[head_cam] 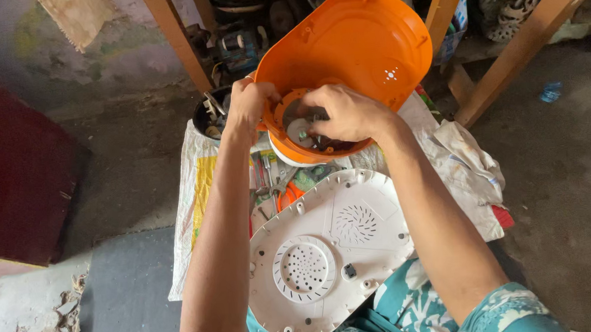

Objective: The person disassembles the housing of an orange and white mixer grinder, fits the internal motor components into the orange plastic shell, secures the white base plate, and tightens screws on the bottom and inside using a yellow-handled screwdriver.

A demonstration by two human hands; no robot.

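Observation:
An orange plastic appliance housing is held up tilted, its open round underside facing me. My left hand grips the left rim of that opening. My right hand reaches into the opening, fingers closed around small parts next to a white round piece inside. What the fingertips pinch is hidden. A white base plate with round vent grilles and screw holes rests on my lap below the housing.
A white sack cloth on the floor carries pliers and other hand tools. A dark bowl of small parts stands to the left. Wooden table legs and crumpled rags flank the spot.

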